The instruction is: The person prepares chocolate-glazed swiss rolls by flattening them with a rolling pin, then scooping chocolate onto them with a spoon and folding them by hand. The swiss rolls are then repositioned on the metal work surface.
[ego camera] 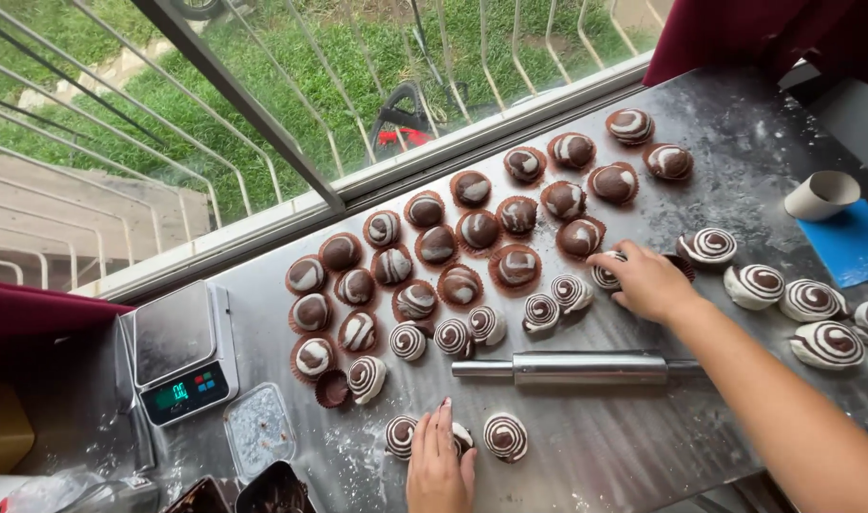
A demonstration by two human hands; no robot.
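My right hand (648,281) reaches over a metal table (738,152) and grips a brown-and-white swirl dough piece (604,275) at the end of a row of similar pieces (542,312). My left hand (438,464) lies flat near the front edge, pressing on a swirl piece (461,436), with two more (400,435) (505,437) on either side. A steel rolling pin (578,368) lies between my hands. Several filled brown paper cups (478,231) stand in rows toward the window.
A kitchen scale (179,356) and a small clear plastic tray (259,429) sit at the left. More swirl pieces (812,301), a paper cup (821,194) and a blue mat (854,243) are at the right. An empty brown paper cup (332,388) stands front left.
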